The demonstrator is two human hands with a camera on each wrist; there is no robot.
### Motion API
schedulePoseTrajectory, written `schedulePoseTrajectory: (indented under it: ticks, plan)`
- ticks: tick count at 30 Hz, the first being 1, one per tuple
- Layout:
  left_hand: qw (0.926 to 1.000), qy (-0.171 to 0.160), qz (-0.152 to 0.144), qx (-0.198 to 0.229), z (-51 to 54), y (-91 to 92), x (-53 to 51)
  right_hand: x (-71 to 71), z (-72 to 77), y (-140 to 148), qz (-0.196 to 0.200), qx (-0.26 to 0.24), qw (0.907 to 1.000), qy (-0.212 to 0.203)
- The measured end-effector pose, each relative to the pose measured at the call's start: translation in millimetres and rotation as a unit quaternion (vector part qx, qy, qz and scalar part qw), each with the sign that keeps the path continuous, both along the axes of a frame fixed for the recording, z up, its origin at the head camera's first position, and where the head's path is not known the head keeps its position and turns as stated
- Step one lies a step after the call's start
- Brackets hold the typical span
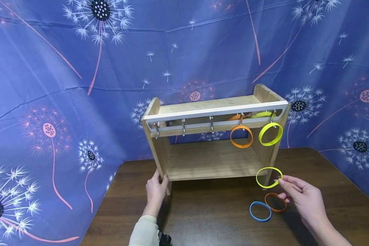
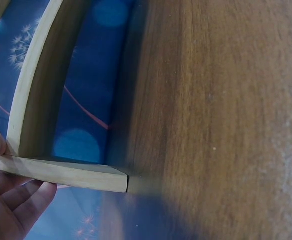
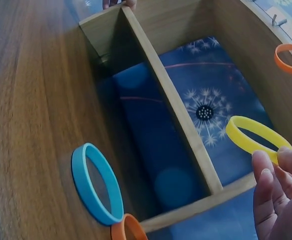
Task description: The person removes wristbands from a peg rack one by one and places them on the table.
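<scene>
A small wooden shelf (image 1: pixel 215 159) stands on the table, and my left hand (image 1: pixel 155 193) grips the lower end of its left side panel (image 2: pixel 66 172). Between thumb and fingertips, my right hand (image 1: pixel 305 198) pinches a yellow silicone wristband (image 3: pixel 240 142), held up in front of the shelf's lower right corner. On the shelf's hooks hang an orange wristband (image 1: pixel 241 146) and, at the far right, a yellow-green wristband (image 1: pixel 270 143). Below the right hand, a blue wristband (image 3: pixel 81 185) and another orange wristband (image 3: pixel 118 231) lie on the table, side by side.
A pale rail (image 1: pixel 215 111) runs along the shelf's upper front. Bare metal hooks (image 1: pixel 183 127) line its left and middle. The brown table (image 1: pixel 209 215) reaches back to a blue dandelion-print cloth (image 1: pixel 135 68) behind the shelf.
</scene>
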State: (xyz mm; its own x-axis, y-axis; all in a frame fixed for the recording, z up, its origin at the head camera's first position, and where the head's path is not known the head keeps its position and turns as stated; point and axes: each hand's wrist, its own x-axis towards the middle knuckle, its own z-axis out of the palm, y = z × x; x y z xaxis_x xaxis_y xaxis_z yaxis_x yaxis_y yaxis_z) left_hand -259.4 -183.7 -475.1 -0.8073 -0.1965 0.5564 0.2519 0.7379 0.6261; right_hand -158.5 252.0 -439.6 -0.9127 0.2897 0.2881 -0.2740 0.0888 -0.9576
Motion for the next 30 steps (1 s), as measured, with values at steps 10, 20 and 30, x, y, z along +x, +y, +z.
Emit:
schedulePoseTrajectory:
  ticks: [10,20,30]
  plan:
    - [1.0000,0.008,0.003,-0.002,0.0,0.5,-0.6,4.5,-10.1,18,-0.022,-0.010,0.9994,-0.024]
    - [1.0000,0.006,0.000,-0.002,1.9,-0.5,0.1,12.0,-17.3,29,-0.039,0.018,0.9980,-0.047]
    - [1.0000,0.001,-0.002,0.002,0.7,-0.6,0.3,19.4,-27.8,40,-0.056,0.071,0.9932,-0.073]
